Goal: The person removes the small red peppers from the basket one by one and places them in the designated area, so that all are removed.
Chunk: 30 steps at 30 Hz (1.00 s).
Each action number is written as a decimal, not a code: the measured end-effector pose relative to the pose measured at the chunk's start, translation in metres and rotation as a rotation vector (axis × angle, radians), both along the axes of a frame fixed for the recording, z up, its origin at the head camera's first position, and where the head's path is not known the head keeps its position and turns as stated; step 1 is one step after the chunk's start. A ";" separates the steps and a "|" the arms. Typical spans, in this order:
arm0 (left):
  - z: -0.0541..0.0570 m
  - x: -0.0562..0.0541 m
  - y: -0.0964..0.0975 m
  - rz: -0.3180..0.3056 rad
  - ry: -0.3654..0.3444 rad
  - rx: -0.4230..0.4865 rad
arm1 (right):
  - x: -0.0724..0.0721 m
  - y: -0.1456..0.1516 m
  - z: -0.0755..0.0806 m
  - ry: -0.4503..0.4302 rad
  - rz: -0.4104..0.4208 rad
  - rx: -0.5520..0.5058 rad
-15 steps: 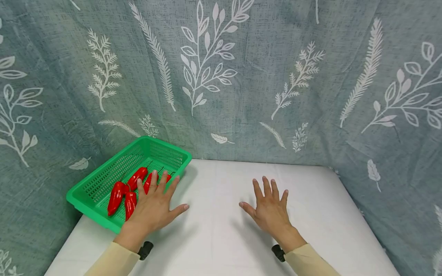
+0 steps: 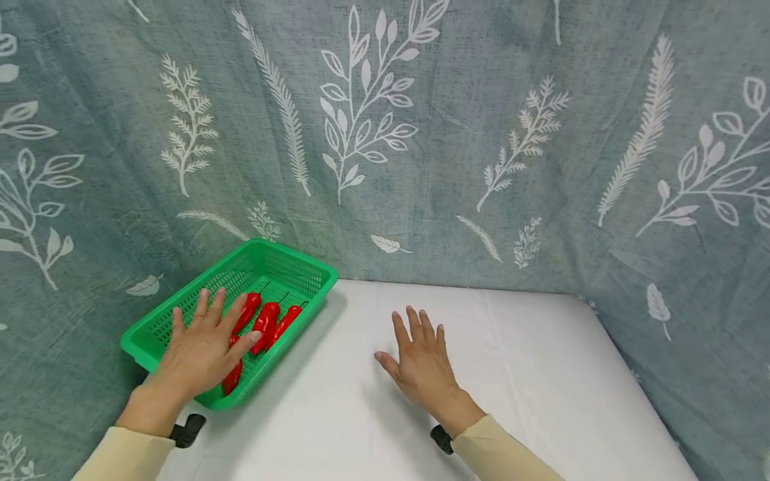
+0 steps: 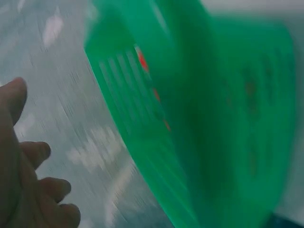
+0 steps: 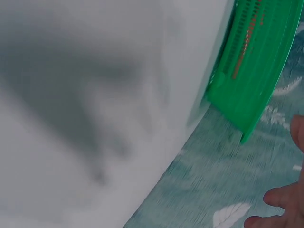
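A green plastic basket (image 2: 325, 284) with slotted sides stands on the left of the white table, and several red peppers (image 2: 265, 327) lie inside it. Over its near left part my left hand (image 2: 201, 351) is spread with fingers straight, holding nothing and hiding some of the peppers. In the left wrist view the basket (image 3: 204, 118) is blurred beside the fingers. My right hand (image 2: 424, 364) hovers above the table to the right of the basket, fingers spread and holding nothing. The right wrist view shows the basket's side (image 4: 256, 61) apart from the fingertips.
A white-covered table (image 2: 511, 374) spreads out beneath both hands. Behind it and along both sides hangs a grey-green curtain (image 2: 433, 167) with white leaf prints. The basket's far end stands close to the curtain.
Both hands have moved left. The left hand has gone further over the basket, uncovering the peppers on its right side. The right hand is nearer the table's middle.
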State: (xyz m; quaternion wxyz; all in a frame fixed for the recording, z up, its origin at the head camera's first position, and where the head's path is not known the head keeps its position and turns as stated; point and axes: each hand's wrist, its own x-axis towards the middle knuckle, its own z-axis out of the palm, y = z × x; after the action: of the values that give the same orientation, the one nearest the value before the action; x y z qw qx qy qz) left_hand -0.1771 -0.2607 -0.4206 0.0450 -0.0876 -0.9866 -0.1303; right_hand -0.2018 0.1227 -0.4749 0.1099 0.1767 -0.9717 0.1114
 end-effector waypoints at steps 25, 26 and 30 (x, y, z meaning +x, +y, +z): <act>-0.052 -0.011 -0.144 0.104 -0.143 0.139 | 0.007 -0.137 0.003 -0.078 0.282 0.153; -0.052 -0.011 -0.141 0.103 -0.139 0.127 | 0.007 -0.136 0.003 -0.083 0.282 0.144; -0.050 -0.005 -0.119 0.091 -0.112 0.075 | 0.008 -0.128 0.004 -0.115 0.287 0.086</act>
State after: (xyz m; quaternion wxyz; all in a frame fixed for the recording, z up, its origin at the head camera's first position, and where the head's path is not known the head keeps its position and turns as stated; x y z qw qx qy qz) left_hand -0.1819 -0.3797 -0.4703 -0.0012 -0.0332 -0.9849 -0.1699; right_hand -0.1935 -0.0049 -0.4706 0.0291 0.3114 -0.9451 0.0942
